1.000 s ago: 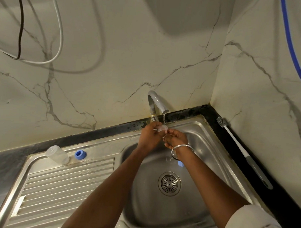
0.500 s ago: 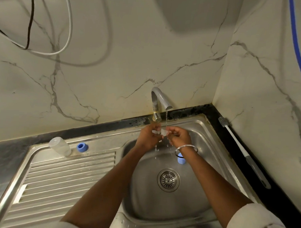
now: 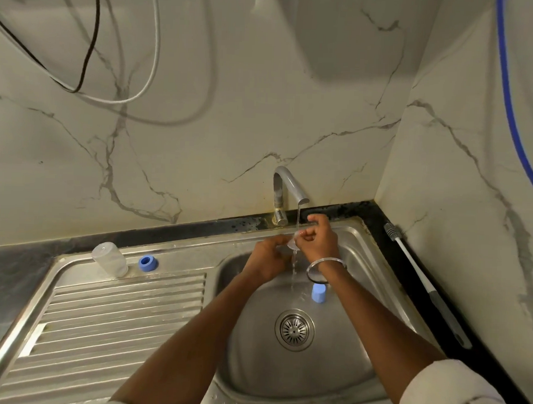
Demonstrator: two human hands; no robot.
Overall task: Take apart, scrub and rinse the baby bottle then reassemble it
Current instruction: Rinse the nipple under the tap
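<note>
Under the running faucet (image 3: 290, 184), my left hand (image 3: 269, 256) and my right hand (image 3: 320, 238) together hold a small clear nipple (image 3: 292, 244), mostly hidden by my fingers, in the stream of water. The clear bottle body (image 3: 109, 259) lies on its side at the back of the drainboard, with the blue collar ring (image 3: 147, 263) just right of it. A blue cap (image 3: 319, 292) stands in the sink basin (image 3: 337, 376) below my right wrist.
A bottle brush (image 3: 422, 279) with a white and grey handle lies on the black counter strip along the right wall. The drain strainer (image 3: 294, 329) sits mid-basin. The ribbed drainboard (image 3: 110, 320) stretches left. Cables hang on the marble wall.
My right hand has risen a little and turned over the nipple under the stream. The camera view has shifted slightly downward; the other parts have stayed put.
</note>
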